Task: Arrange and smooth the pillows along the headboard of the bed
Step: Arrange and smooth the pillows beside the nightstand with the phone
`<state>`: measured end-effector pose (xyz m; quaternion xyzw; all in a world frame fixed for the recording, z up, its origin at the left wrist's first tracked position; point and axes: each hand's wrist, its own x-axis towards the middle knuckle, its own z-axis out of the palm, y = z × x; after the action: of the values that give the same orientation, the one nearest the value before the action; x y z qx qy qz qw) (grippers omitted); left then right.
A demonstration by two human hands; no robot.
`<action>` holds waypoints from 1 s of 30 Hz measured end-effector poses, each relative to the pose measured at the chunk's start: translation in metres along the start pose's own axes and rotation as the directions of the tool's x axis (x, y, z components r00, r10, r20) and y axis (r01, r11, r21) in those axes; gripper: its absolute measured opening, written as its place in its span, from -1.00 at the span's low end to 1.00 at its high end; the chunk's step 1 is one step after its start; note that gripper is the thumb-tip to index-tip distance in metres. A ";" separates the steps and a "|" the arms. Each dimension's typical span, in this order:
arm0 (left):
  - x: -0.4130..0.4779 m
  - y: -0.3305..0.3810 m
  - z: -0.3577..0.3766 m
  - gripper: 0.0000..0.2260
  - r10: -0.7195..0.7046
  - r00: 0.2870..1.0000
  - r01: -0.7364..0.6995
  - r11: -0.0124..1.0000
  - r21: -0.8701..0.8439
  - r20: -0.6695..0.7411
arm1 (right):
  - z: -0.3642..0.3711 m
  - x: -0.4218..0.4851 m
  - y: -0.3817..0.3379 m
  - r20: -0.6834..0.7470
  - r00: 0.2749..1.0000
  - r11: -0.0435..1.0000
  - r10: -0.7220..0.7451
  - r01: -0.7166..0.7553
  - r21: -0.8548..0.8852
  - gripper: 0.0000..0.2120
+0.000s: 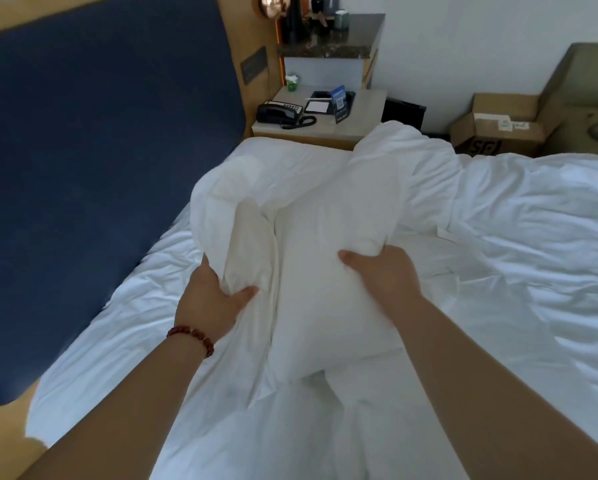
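Observation:
A white pillow is held up above the bed's white sheet, crumpled and partly folded on its left side. My left hand, with a red bead bracelet on the wrist, grips the pillow's left fold. On the pillow's right edge, my right hand is clenched with the thumb on the front. The dark blue padded headboard runs along the left. A second white pillow lies flat near the headboard at the far end of the bed.
A rumpled white duvet covers the right of the bed. Beyond the bed stands a nightstand with a black telephone, notepad and blue card. A cardboard box sits on the floor at the right, by a white wall.

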<state>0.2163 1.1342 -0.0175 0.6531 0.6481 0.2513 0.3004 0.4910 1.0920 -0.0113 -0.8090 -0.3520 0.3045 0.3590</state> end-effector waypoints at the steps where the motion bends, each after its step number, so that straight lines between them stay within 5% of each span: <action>1: -0.011 -0.004 -0.006 -0.23 -0.005 1.000 0.005 1.000 0.008 0.002 | 0.004 -0.014 0.002 0.018 1.000 1.000 0.004 -0.003 -0.007 -0.24; 10: -0.121 -0.054 -0.025 0.02 -0.172 0.985 0.172 0.984 0.045 0.011 | 0.027 -0.096 0.041 0.170 0.986 0.995 0.004 0.013 -0.097 -0.14; 19: -0.120 -0.087 -0.054 0.04 -0.139 0.989 0.144 0.984 -0.104 0.053 | 0.026 -0.124 0.034 0.152 0.985 0.997 0.078 -0.078 -0.008 -0.06; 25: -0.079 -0.128 -0.093 -0.07 -0.178 0.979 0.202 0.921 -0.333 0.101 | 0.058 -0.130 0.015 -0.090 0.987 0.918 0.132 -0.156 -0.366 -0.13; 30: -0.047 -0.148 -0.115 -0.36 -0.172 0.963 0.252 0.851 -0.460 0.210 | 0.086 -0.138 -0.027 -0.194 0.980 0.922 0.041 -0.112 -0.371 -0.41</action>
<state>0.0291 1.0919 -0.0411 0.5000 0.6066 0.3166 0.5308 0.3387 1.0283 -0.0046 -0.9008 -0.3379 0.1689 0.2142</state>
